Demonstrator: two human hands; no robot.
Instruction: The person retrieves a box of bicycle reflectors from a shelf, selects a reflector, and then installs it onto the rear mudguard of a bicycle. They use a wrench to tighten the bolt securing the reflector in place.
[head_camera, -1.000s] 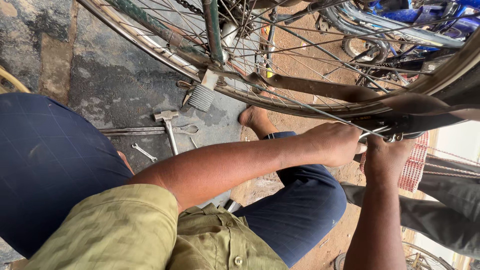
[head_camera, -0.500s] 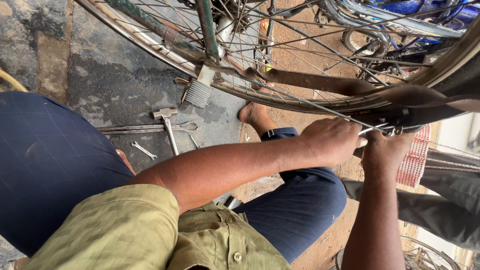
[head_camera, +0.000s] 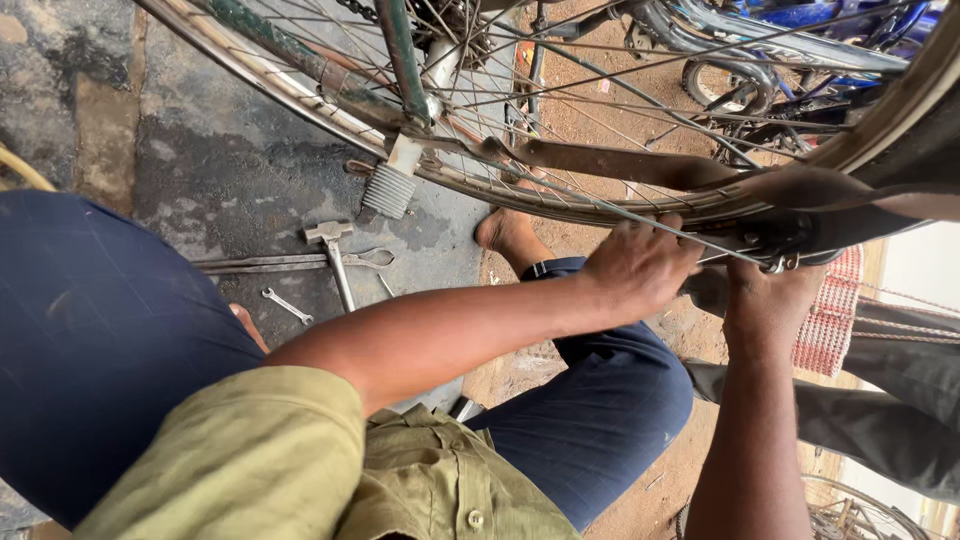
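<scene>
The left hand (head_camera: 640, 265) is curled over the bicycle wheel rim (head_camera: 560, 195), fingers bent and pressing on the metal where a spoke (head_camera: 640, 215) crosses beneath them. Just beside it, the right hand (head_camera: 765, 300) reaches up from below and closes around a small dark fitting with a shiny nut (head_camera: 775, 262) at the rim's edge; how tightly the fingers grip there cannot be told, since the fitting hides their tips. The two hands sit close together, nearly touching. Along the rim runs a loose brown rubber strip (head_camera: 620, 162), lying against the metal and widening toward the right. The wheel stands upright in front of the person, its green frame tube (head_camera: 400, 60) rising at the top and a ribbed grey pedal block (head_camera: 388, 190) hanging just under the rim. Below the forearms lie the person's blue-trousered knees (head_camera: 600, 400) and an olive shirt (head_camera: 300, 460), with a bare foot (head_camera: 505, 232) on the ground. On the stained concrete floor (head_camera: 200, 150) lie a hammer (head_camera: 335, 255), a long flat bar (head_camera: 270, 263) and a small spanner (head_camera: 287, 305). A red and white woven cloth (head_camera: 830, 320) hangs at the right
</scene>
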